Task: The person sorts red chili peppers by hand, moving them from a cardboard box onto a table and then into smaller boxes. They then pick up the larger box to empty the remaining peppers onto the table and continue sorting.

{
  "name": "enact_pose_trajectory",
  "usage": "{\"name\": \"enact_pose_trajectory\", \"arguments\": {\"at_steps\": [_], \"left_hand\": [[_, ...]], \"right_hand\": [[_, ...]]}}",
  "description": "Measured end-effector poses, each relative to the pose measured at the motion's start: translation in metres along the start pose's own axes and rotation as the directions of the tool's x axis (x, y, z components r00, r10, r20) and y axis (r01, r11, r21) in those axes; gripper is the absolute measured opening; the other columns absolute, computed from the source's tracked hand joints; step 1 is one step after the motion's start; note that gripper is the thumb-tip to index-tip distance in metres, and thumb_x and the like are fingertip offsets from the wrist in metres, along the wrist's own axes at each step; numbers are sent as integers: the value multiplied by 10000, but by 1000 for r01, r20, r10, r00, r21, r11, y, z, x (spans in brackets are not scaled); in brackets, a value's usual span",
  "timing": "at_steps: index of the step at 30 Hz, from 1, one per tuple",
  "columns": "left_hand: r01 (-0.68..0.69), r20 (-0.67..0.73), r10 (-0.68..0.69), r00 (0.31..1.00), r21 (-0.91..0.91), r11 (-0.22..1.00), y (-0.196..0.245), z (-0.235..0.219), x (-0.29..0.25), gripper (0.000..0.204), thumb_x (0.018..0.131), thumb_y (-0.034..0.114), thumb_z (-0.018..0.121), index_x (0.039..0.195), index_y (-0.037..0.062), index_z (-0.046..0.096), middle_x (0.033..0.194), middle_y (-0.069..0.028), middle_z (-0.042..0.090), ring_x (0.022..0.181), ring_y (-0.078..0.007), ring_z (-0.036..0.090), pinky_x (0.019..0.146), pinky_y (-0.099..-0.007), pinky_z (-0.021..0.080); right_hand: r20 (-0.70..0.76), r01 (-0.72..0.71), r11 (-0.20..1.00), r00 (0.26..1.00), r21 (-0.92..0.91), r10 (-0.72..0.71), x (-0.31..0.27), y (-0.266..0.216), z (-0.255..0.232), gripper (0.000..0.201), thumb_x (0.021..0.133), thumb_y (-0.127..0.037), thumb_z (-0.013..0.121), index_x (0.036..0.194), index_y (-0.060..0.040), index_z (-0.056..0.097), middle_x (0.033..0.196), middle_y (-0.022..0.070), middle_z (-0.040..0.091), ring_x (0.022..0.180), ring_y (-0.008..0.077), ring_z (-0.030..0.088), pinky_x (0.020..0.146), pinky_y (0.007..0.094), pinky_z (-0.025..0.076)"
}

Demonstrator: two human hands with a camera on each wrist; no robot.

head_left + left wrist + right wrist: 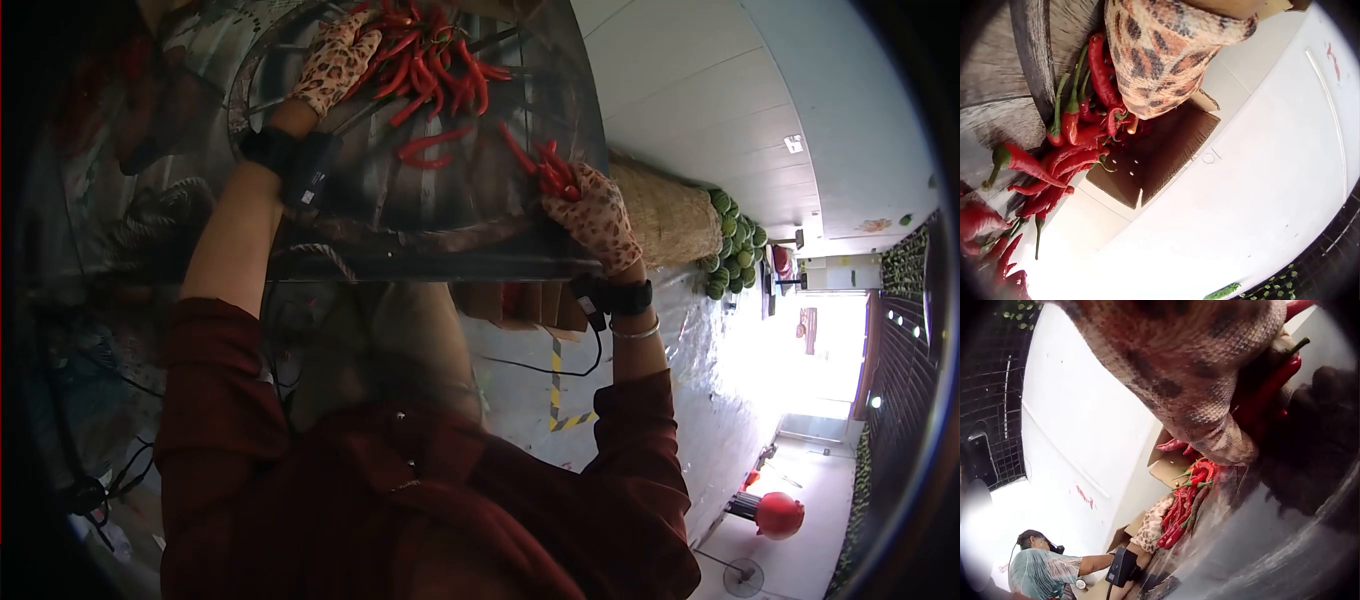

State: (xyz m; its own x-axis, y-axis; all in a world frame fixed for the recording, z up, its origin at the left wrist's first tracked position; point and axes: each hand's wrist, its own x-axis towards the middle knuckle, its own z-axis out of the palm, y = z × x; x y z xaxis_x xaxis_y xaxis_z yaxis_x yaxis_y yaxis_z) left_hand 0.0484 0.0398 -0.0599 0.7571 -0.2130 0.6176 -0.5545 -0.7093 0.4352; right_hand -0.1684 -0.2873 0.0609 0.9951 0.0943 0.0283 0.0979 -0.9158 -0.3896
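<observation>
In a leopard-print glove, my left hand (338,65) lies at the left side of a pile of red chillies (430,62). Several chillies with green stems lie beside that glove (1160,59) in the left wrist view; its fingertips are hidden, so I cannot tell whether they grip any. My right hand (595,212), gloved alike, holds a small bunch of red chillies (553,172) near the table's right edge. One held chilli (1279,378) sticks out past its fingers in the right wrist view. Loose chillies (430,150) lie between the two hands.
The dark table (400,215) bears a wheel-like pattern. An open cardboard box (1179,150) stands past the pile. Watermelons (735,245) are heaped beyond a straw-coloured roll (665,210). Another person (1044,569) in a teal shirt is in the right wrist view.
</observation>
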Motion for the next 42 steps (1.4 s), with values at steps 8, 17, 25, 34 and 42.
{"name": "enact_pose_trajectory", "arguments": {"at_steps": [8, 17, 25, 34, 42], "left_hand": [[-6, -29, 5, 1000, -33, 999, 7, -3, 3, 376, 916, 292, 474, 1239, 106, 520, 1242, -162, 533, 1166, -318, 488, 1025, -405, 348], [-180, 104, 165, 981, 156, 971, -41, 12, -1, 336, 917, 85, 407, 1214, 142, 554, 1372, -62, 422, 1212, -272, 444, 1025, -357, 353], [-312, 128, 284, 950, 396, 864, -56, 8, 6, 397, 969, 213, 379, 1348, 101, 414, 1367, -123, 419, 1248, -279, 409, 1058, -367, 330], [-333, 155, 296, 942, 366, 869, -113, 22, 10, 410, 977, 196, 342, 1379, 125, 379, 1408, -104, 378, 1237, -279, 428, 1044, -366, 356], [119, 50, -112, 992, -172, 978, 31, -24, 7, 429, 902, 334, 530, 1233, 62, 530, 1208, -166, 560, 1135, -297, 514, 970, -358, 391]], "right_hand": [[-5, -195, 786, 970, 587, 245, -23, 20, -4, 321, 776, -191, 668, 1035, -6, 626, 803, 29, 628, 734, 119, 586, 682, 251, 472], [-106, -133, 434, 869, 891, 483, -111, 57, -20, 572, 732, -256, 707, 1218, -15, 527, 963, 14, 595, 813, 92, 550, 713, 229, 443], [-174, -150, 361, 669, 921, 723, -220, 105, 10, 552, 718, -259, 728, 1160, 20, 549, 905, 21, 601, 764, 97, 565, 653, 199, 442], [77, -580, 338, 574, 741, 815, -228, 193, 122, 189, 765, -200, 672, 874, -51, 630, 610, -30, 527, 506, 46, 453, 463, 213, 354], [39, -649, 749, 758, 133, 651, -156, 283, 221, 407, 788, -374, 607, 1049, -63, 622, 1015, 119, 645, 937, 275, 604, 808, 369, 471]]}}
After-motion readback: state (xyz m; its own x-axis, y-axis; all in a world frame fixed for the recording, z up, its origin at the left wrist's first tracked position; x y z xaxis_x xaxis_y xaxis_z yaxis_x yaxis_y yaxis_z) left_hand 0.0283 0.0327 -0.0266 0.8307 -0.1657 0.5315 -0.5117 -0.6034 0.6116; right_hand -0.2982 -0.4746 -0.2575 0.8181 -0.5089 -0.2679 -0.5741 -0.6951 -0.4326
